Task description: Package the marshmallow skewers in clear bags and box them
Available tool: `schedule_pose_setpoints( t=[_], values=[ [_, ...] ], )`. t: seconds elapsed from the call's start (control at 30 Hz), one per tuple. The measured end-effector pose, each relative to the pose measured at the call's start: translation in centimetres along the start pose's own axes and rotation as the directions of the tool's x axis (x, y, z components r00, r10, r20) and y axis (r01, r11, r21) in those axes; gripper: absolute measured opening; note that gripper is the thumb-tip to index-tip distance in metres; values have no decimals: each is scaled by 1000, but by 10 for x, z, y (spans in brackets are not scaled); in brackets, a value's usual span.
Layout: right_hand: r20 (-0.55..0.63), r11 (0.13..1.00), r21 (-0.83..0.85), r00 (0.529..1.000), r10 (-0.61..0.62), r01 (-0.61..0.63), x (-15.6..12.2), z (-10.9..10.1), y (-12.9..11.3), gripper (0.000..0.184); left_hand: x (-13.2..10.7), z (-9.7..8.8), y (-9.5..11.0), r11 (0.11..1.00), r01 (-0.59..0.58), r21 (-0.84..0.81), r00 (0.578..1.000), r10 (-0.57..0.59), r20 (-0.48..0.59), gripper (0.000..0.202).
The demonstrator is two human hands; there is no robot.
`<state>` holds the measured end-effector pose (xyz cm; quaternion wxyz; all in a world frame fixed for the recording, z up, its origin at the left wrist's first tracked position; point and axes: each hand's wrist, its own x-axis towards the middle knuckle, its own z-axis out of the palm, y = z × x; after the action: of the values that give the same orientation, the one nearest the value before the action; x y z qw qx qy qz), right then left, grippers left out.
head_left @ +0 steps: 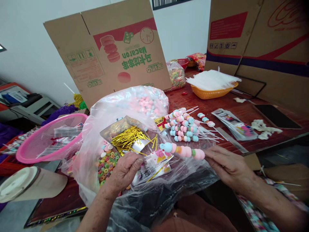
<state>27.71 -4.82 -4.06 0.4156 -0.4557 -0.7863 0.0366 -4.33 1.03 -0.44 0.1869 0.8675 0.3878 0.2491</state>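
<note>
My right hand [227,166] pinches the stick end of a marshmallow skewer [185,151] strung with pink, blue, orange and green pieces. The skewer's blue tip points left, close to a small printed clear bag [158,158]. My left hand [126,169] is closed at that bag's left edge, thumb against fingers. Gold twist ties [127,138] lie in a heap just beyond my left hand. Ring-shaped candies [107,166] fill part of the large plastic bag [89,145] beside it. Several finished marshmallow skewers [183,125] are piled behind the held one.
A pink basket [50,137] and a lidded tub [33,183] stand at the left. Cardboard boxes [113,48] rise behind. On the right are an orange basket [212,92] of white sticks, printed bags [234,124], a ruler [231,140] and a phone [277,116].
</note>
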Motion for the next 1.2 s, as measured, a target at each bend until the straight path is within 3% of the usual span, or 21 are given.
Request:
schedule_pose_setpoints(
  t=[0.13, 0.27, 0.47, 0.67, 0.77, 0.8, 0.83, 0.87, 0.9, 0.93, 0.97, 1.0, 1.03, 1.07, 1.13, 1.17, 1.2],
  values=[
    [51, 1000, 7, 999, 5, -5, -8, 9, -4, 30, 0, 1, -2, 999, 25, -29, 999, -26, -33, 32],
    [130, 1000, 16, 991, -9, 7, -14, 5, -3, 28, 0, -2, -4, 1000, -11, 17, 1000, 11, -9, 34],
    [236, 999, 39, 971, -30, 21, -5, -7, -1, 26, 9, -5, 3, 960, -220, 171, 968, 193, 160, 31],
    [327, 998, 53, 943, -53, 37, 4, -4, -4, 27, 29, -5, 13, 904, -288, 316, 944, 211, 255, 38],
    [368, 990, 141, 929, -24, -30, 4, 4, -7, 27, 40, -7, 14, 888, -340, 308, 913, 233, 335, 35],
    [359, 982, 175, 933, 6, -73, 4, 8, -9, 27, 43, -6, 12, 890, -335, 309, 920, 238, 311, 32],
    [339, 970, 211, 940, 43, -120, 3, 12, -11, 27, 45, -5, 10, 901, -294, 319, 948, 231, 221, 28],
    [312, 954, 245, 946, 88, -170, 2, 16, -13, 27, 45, -2, 8, 924, -212, 318, 977, 205, 54, 22],
    [283, 936, 279, 949, 136, -217, 2, 21, -15, 27, 46, 3, 6, 958, -96, 270, 973, 147, -177, 23],
    [259, 915, 311, 949, 180, -259, 1, 26, -17, 27, 45, 10, 6, 990, 18, 141, 900, 45, -434, 37],
    [248, 894, 338, 944, 218, -295, 1, 31, -19, 27, 44, 17, 7, 994, 88, -70, 766, -112, -633, 56],
    [249, 874, 360, 937, 246, -326, 0, 36, -22, 28, 43, 25, 9, 939, 72, -337, 620, -307, -722, 67],
    [255, 858, 378, 930, 265, -348, 0, 41, -24, 28, 43, 33, 14, 799, -10, -601, 535, -504, -678, 68],
    [263, 845, 393, 925, 273, -361, 1, 45, -27, 28, 43, 40, 19, 578, -65, -814, 558, -655, -509, 66],
    [288, 829, 418, 920, 266, -371, 3, 52, -32, 28, 45, 50, 32, 124, -77, -989, 650, -746, -144, 66],
    [304, 824, 427, 917, 257, -373, 4, 55, -34, 28, 48, 53, 38, -19, -56, -998, 678, -734, -24, 63],
    [320, 818, 436, 914, 249, -375, 6, 58, -38, 28, 51, 55, 43, -93, -44, -995, 685, -728, 38, 58]
  ],
)
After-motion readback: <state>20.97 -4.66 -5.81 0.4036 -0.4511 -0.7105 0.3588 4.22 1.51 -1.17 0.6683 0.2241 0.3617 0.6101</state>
